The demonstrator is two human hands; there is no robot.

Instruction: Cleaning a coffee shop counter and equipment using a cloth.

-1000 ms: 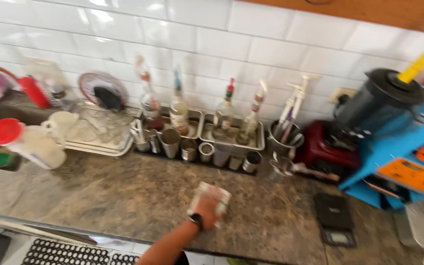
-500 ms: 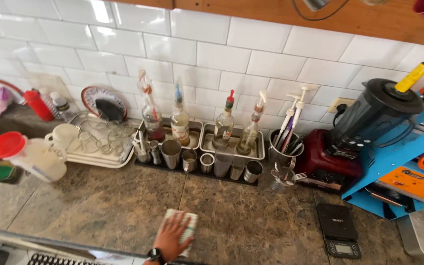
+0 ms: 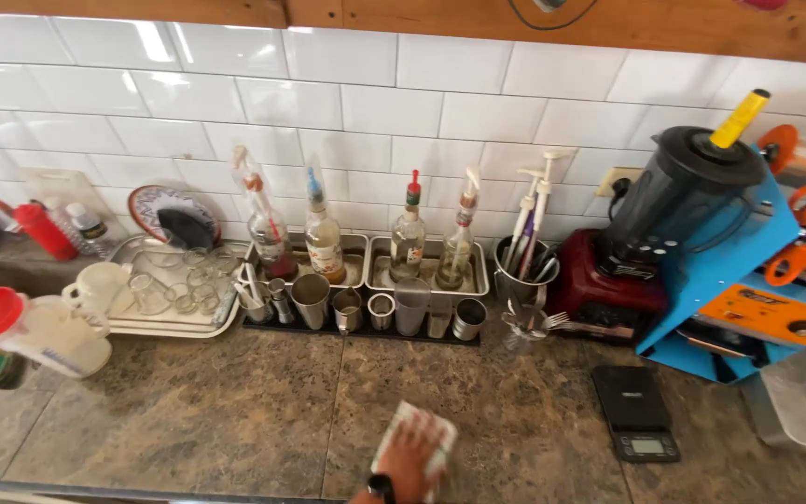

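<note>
My left hand (image 3: 409,459) lies flat on a white cloth with pale green stripes (image 3: 442,431), pressing it onto the brown speckled stone countertop (image 3: 216,411) near the front edge. A dark watch (image 3: 381,486) sits on that wrist at the bottom of the view. The cloth shows only around my fingers; the rest is under my palm. My right hand is out of view.
Behind the cloth stand several metal cups (image 3: 310,301) on a black mat and bottles (image 3: 409,245) in steel trays. A tray of glasses (image 3: 174,289) and a red-lidded jug (image 3: 39,336) are at left. A black scale (image 3: 634,411), blender (image 3: 673,215) and blue machine (image 3: 748,299) are at right.
My hand has drawn the cloth back toward the counter's front edge, and the view has tilted up so more of the tiled wall shows.
</note>
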